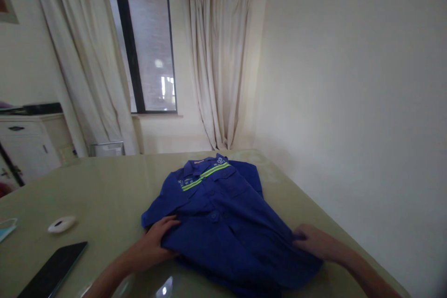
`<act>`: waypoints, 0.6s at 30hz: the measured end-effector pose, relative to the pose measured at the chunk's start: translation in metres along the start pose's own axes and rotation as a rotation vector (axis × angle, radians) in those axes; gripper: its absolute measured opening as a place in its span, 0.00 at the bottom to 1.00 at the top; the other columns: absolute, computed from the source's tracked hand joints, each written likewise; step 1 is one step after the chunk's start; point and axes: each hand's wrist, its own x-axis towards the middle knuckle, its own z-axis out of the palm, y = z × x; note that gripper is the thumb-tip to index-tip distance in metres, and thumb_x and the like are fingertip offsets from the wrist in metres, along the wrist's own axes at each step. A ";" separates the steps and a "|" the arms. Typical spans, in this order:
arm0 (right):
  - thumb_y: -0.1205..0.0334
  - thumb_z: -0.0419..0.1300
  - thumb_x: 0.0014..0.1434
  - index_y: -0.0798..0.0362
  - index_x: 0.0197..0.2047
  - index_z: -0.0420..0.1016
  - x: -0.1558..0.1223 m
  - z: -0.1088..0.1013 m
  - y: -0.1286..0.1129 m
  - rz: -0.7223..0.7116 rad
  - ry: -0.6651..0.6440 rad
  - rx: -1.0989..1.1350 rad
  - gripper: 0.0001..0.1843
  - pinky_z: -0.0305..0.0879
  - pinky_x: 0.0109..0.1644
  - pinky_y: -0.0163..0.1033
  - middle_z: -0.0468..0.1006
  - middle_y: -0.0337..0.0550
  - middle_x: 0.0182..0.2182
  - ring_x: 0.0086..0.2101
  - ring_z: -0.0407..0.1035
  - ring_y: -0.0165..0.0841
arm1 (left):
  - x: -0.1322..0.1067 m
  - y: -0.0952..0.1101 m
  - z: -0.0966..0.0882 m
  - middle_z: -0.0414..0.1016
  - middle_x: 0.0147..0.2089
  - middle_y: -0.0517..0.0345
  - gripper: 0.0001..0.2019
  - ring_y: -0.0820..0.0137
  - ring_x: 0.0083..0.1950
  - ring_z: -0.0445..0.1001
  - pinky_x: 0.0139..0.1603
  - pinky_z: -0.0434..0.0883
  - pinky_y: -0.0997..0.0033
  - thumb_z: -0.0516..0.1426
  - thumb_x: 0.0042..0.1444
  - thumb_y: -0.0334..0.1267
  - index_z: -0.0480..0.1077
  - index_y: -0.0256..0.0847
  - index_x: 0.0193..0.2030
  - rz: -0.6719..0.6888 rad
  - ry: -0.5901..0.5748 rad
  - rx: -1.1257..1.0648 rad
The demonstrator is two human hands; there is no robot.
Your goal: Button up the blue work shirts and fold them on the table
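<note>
A blue work jacket [223, 209] with a yellow-green reflective stripe across the chest lies front side up on the table, its collar toward the far edge. At the jacket's left edge, my left hand [157, 242] grips the cloth between thumb and fingers, the fingers lying on top. My right hand [310, 241] pinches the fabric at the right edge near the hem. The lower part of the jacket is bunched toward me. One sleeve is bent out behind the right shoulder.
On the pale green table [115, 186], a dark smartphone [52, 270] and a small white oval device [62, 224] lie to the left. Part of a face mask [7, 230] shows at the left edge. A wall [356, 102] runs along the table's right side.
</note>
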 end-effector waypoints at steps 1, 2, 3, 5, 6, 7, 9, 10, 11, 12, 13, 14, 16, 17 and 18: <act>0.49 0.64 0.51 0.51 0.26 0.79 0.003 -0.001 -0.005 -0.004 -0.017 -0.008 0.14 0.67 0.38 0.40 0.82 0.44 0.31 0.34 0.75 0.41 | 0.004 -0.008 -0.005 0.59 0.74 0.51 0.32 0.54 0.74 0.59 0.74 0.56 0.51 0.61 0.54 0.46 0.67 0.48 0.67 0.023 -0.032 -0.014; 0.45 0.62 0.54 0.52 0.29 0.79 0.009 -0.004 -0.012 -0.010 -0.016 -0.003 0.17 0.67 0.39 0.40 0.82 0.45 0.32 0.34 0.75 0.41 | 0.008 -0.016 -0.011 0.61 0.74 0.53 0.29 0.56 0.73 0.61 0.74 0.58 0.54 0.58 0.55 0.42 0.69 0.48 0.65 0.038 -0.056 -0.013; 0.42 0.60 0.57 0.52 0.32 0.79 0.018 -0.006 -0.020 -0.016 -0.003 0.019 0.20 0.67 0.39 0.41 0.82 0.46 0.33 0.35 0.75 0.41 | 0.012 -0.022 -0.018 0.63 0.73 0.54 0.27 0.58 0.72 0.63 0.73 0.59 0.55 0.55 0.55 0.37 0.71 0.48 0.63 0.037 -0.056 0.010; 0.39 0.58 0.60 0.52 0.42 0.78 0.038 -0.010 -0.039 -0.019 0.060 0.115 0.24 0.68 0.41 0.40 0.82 0.47 0.36 0.37 0.75 0.39 | 0.019 -0.033 -0.032 0.69 0.69 0.55 0.27 0.59 0.70 0.65 0.73 0.57 0.52 0.52 0.53 0.30 0.74 0.48 0.59 -0.013 0.047 0.127; 0.41 0.58 0.61 0.52 0.48 0.76 0.047 -0.009 -0.051 -0.029 0.090 0.163 0.25 0.69 0.43 0.41 0.81 0.48 0.39 0.38 0.75 0.39 | 0.022 -0.036 -0.038 0.71 0.67 0.54 0.27 0.58 0.70 0.66 0.73 0.56 0.48 0.50 0.54 0.28 0.75 0.48 0.58 -0.061 0.130 0.207; 0.42 0.60 0.60 0.52 0.53 0.74 0.055 -0.006 -0.064 -0.055 0.120 0.198 0.26 0.69 0.44 0.42 0.80 0.49 0.42 0.40 0.75 0.40 | 0.024 -0.039 -0.044 0.73 0.66 0.52 0.26 0.56 0.69 0.67 0.73 0.54 0.43 0.49 0.55 0.27 0.75 0.48 0.58 -0.121 0.206 0.286; 0.46 0.63 0.58 0.52 0.57 0.71 0.061 0.003 -0.094 -0.176 0.192 0.227 0.28 0.69 0.51 0.45 0.78 0.51 0.49 0.46 0.73 0.42 | 0.024 -0.039 -0.053 0.74 0.64 0.49 0.27 0.52 0.69 0.67 0.72 0.51 0.35 0.47 0.57 0.26 0.75 0.47 0.58 -0.229 0.261 0.394; 0.48 0.64 0.58 0.51 0.56 0.71 0.060 0.009 -0.110 -0.251 0.219 0.226 0.26 0.68 0.55 0.46 0.77 0.50 0.50 0.49 0.72 0.43 | 0.023 -0.037 -0.056 0.73 0.65 0.48 0.29 0.51 0.69 0.66 0.71 0.50 0.33 0.46 0.56 0.24 0.75 0.47 0.59 -0.256 0.245 0.411; 0.50 0.63 0.60 0.50 0.54 0.72 0.055 0.017 -0.127 -0.321 0.239 0.227 0.22 0.66 0.58 0.47 0.76 0.49 0.51 0.51 0.71 0.43 | 0.021 -0.032 -0.057 0.71 0.67 0.48 0.32 0.52 0.70 0.65 0.71 0.50 0.33 0.46 0.53 0.23 0.73 0.46 0.62 -0.258 0.225 0.399; 0.51 0.62 0.62 0.49 0.53 0.73 0.049 0.025 -0.145 -0.368 0.244 0.227 0.18 0.64 0.59 0.47 0.75 0.48 0.51 0.52 0.70 0.43 | 0.017 -0.025 -0.056 0.69 0.69 0.49 0.35 0.54 0.72 0.63 0.72 0.50 0.36 0.46 0.51 0.21 0.69 0.46 0.65 -0.223 0.217 0.363; 0.52 0.61 0.64 0.48 0.52 0.74 0.040 0.035 -0.161 -0.389 0.239 0.222 0.15 0.64 0.59 0.47 0.76 0.48 0.50 0.52 0.70 0.43 | 0.013 -0.015 -0.054 0.66 0.71 0.51 0.39 0.57 0.73 0.60 0.74 0.50 0.40 0.46 0.49 0.20 0.65 0.46 0.69 -0.159 0.235 0.309; 0.51 0.61 0.64 0.47 0.51 0.74 0.032 0.045 -0.176 -0.401 0.210 0.205 0.15 0.64 0.59 0.47 0.76 0.47 0.50 0.51 0.70 0.43 | 0.008 -0.003 -0.050 0.63 0.73 0.54 0.41 0.60 0.75 0.57 0.75 0.49 0.45 0.45 0.48 0.20 0.61 0.46 0.71 -0.076 0.268 0.245; 0.46 0.67 0.58 0.45 0.57 0.72 0.017 0.067 -0.201 -0.441 0.109 0.124 0.26 0.64 0.59 0.50 0.74 0.48 0.53 0.52 0.69 0.47 | -0.002 0.027 -0.038 0.59 0.75 0.59 0.39 0.64 0.77 0.52 0.77 0.45 0.52 0.45 0.53 0.23 0.58 0.49 0.73 0.096 0.309 0.131; 0.46 0.69 0.55 0.44 0.59 0.71 0.013 0.078 -0.210 -0.459 0.059 0.070 0.31 0.64 0.59 0.53 0.73 0.49 0.55 0.54 0.68 0.50 | -0.006 0.042 -0.030 0.58 0.75 0.62 0.36 0.64 0.77 0.51 0.78 0.44 0.52 0.46 0.56 0.26 0.59 0.53 0.72 0.165 0.264 0.093; 0.47 0.70 0.54 0.43 0.60 0.70 0.011 0.087 -0.217 -0.472 0.021 0.020 0.33 0.63 0.60 0.54 0.72 0.50 0.57 0.55 0.67 0.51 | -0.009 0.056 -0.021 0.57 0.75 0.64 0.34 0.63 0.77 0.51 0.78 0.42 0.51 0.48 0.59 0.30 0.57 0.57 0.72 0.226 0.168 0.075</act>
